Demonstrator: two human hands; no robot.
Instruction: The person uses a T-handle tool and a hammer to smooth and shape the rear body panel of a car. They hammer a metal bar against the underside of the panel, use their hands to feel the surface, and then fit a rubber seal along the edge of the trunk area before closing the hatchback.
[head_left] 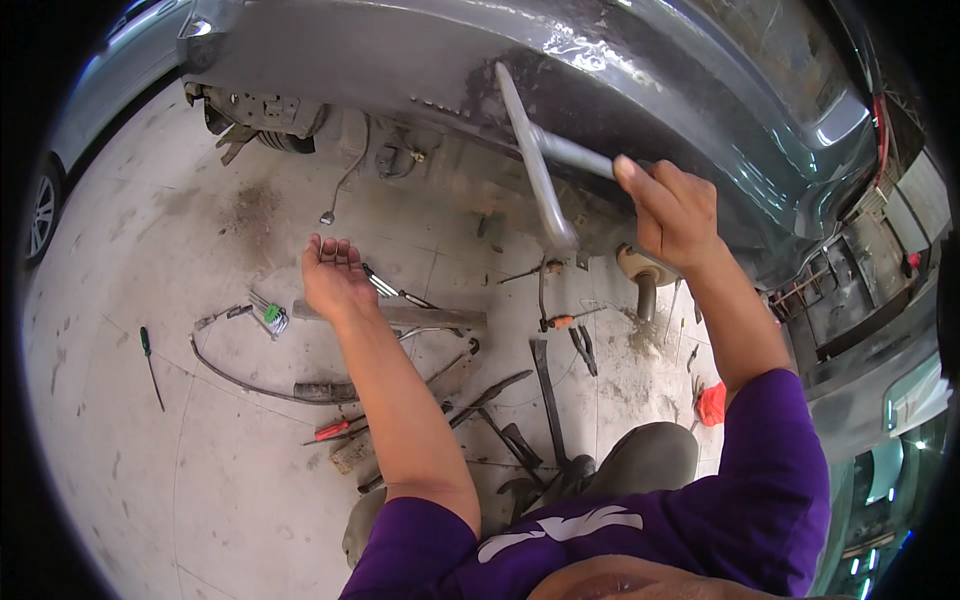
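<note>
My right hand [672, 215] is closed round the handle of a long-headed metal hammer [542, 165], a body hammer by its shape. The upper tip of its head is at the scuffed lower part of a grey car panel [400, 70]; whether it touches I cannot tell. Lower on the left, my left hand [338, 280] hangs in the air, palm turned up, fingers apart and slightly bent, with nothing in it. Beneath it on the floor lie a wooden bar [420, 316] and a set of hex keys [270, 314] in a green holder.
Tools litter the floor: a screwdriver [150, 368], a red-handled screwdriver [335, 430], pliers [583, 350], a flat dark bar [547, 400] and a curved hose [235, 378]. An exhaust pipe [646, 298] pokes out under the car. Another car [110, 90] stands at far left.
</note>
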